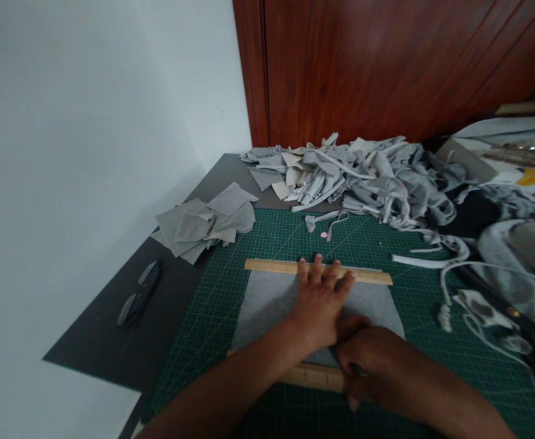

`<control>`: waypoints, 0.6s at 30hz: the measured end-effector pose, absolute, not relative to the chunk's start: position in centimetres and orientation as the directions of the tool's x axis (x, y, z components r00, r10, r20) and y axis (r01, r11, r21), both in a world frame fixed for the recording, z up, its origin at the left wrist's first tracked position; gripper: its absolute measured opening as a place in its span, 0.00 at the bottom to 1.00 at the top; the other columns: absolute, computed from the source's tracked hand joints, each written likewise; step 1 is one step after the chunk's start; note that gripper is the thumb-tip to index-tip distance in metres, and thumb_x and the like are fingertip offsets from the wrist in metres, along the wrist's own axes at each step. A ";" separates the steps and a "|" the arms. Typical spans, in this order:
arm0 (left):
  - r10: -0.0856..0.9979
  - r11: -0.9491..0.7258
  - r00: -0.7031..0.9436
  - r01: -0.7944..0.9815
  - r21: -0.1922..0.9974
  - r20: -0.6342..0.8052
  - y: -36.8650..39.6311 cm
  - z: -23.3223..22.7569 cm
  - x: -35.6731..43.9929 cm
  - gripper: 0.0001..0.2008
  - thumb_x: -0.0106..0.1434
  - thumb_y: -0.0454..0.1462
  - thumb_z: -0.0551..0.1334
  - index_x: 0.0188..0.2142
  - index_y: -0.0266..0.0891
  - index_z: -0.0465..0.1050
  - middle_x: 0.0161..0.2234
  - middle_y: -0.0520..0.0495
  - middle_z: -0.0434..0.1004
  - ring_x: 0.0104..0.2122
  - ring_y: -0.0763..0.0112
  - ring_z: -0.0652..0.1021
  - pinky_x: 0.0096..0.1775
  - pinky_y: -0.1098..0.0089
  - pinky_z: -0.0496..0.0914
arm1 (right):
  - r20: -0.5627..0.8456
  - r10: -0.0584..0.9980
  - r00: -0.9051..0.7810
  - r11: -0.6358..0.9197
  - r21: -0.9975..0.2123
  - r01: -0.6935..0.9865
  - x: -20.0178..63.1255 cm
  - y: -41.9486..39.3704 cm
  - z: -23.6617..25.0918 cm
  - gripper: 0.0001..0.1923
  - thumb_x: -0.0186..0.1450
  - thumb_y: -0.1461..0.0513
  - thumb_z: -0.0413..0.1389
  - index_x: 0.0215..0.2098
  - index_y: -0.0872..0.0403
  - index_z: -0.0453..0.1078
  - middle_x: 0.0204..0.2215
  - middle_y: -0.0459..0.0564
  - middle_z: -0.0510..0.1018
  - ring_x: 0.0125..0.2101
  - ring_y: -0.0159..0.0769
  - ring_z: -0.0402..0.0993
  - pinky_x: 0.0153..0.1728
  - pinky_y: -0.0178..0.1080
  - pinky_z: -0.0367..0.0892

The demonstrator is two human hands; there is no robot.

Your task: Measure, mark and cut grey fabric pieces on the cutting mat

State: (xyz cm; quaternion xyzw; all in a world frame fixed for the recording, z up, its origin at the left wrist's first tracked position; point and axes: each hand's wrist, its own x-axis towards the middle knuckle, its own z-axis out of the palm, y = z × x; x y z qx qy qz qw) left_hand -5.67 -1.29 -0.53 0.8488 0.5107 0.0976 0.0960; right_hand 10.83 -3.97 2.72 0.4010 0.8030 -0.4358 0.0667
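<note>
My left hand point(320, 305) lies flat with fingers spread on a grey piece of fabric point(267, 305), its fingertips across a wooden ruler point(272, 266) along the fabric's far edge. My right hand point(370, 353) is closed, fingers curled, at the right end of a second wooden ruler point(313, 376) near the fabric's front edge. A small dark bit shows between its fingers, but I cannot make out what it is. My left forearm hides part of the near ruler. Beneath the fabric is a green cutting mat point(222, 280) with a printed grid.
Stacked grey fabric pieces point(203, 222) lie left, near eyeglasses point(139, 296). A heap of grey scraps point(354, 174) lies at the back. Thin strips point(329, 218) and a pink disc point(324, 235) rest on the mat. Cords point(445, 274) and more grey cloth point(514, 256) are at right.
</note>
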 end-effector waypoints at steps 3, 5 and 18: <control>0.884 -0.466 0.459 0.849 0.249 0.086 -1.4 -0.7 -5.7 0.40 0.73 0.61 0.52 0.76 0.44 0.52 0.76 0.39 0.51 0.75 0.30 0.45 0.69 0.28 0.39 | -0.441 0.597 -0.670 0.295 -0.657 0.694 10.8 -4.0 2.8 0.16 0.49 0.71 0.74 0.18 0.55 0.72 0.25 0.42 0.79 0.32 0.33 0.73 0.32 0.36 0.58; 0.885 -0.465 0.457 0.851 0.242 0.092 -1.4 -0.8 -5.7 0.40 0.73 0.61 0.53 0.76 0.45 0.52 0.76 0.39 0.51 0.75 0.30 0.46 0.69 0.28 0.39 | -0.426 0.600 -0.678 0.293 -0.671 0.681 10.9 -4.1 2.7 0.16 0.49 0.71 0.74 0.18 0.55 0.71 0.26 0.42 0.79 0.32 0.33 0.74 0.32 0.36 0.58; 0.883 -0.470 0.459 0.855 0.220 0.101 -1.3 -1.0 -5.7 0.42 0.71 0.62 0.54 0.76 0.45 0.52 0.76 0.39 0.51 0.75 0.30 0.46 0.69 0.28 0.39 | -0.435 0.578 -0.690 0.358 -0.625 0.694 10.8 -4.0 2.8 0.16 0.47 0.70 0.78 0.21 0.56 0.75 0.27 0.43 0.80 0.35 0.35 0.75 0.34 0.36 0.59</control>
